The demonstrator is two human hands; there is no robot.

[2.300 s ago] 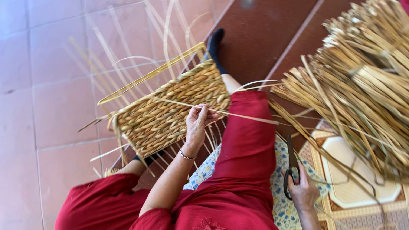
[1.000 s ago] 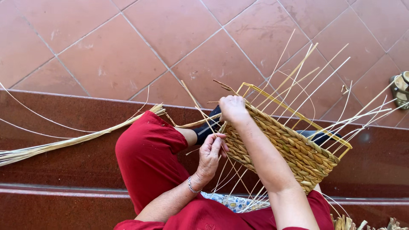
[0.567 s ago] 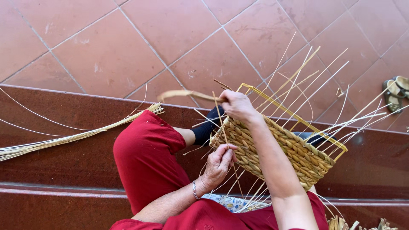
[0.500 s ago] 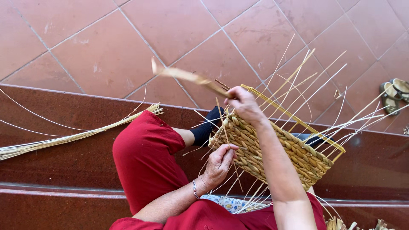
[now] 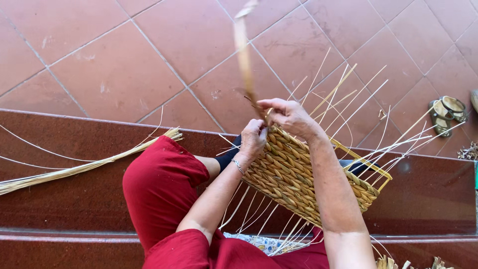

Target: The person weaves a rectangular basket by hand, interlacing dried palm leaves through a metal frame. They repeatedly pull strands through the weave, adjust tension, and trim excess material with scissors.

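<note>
Weaving looks well along: I see the woven panel (image 5: 298,177) on the lap, mostly filled, bare stakes (image 5: 348,99) left at its far edge. Both the left hand (image 5: 253,139) and right hand (image 5: 289,115) have fingers clamped on the long strand (image 5: 243,55).

Both hands meet at the top edge of a half-woven tan straw basket panel (image 5: 298,174). The right hand (image 5: 289,115) pinches a long flat straw strand (image 5: 244,55) rising above its fingertips; the left hand (image 5: 253,139) grips just below.
</note>
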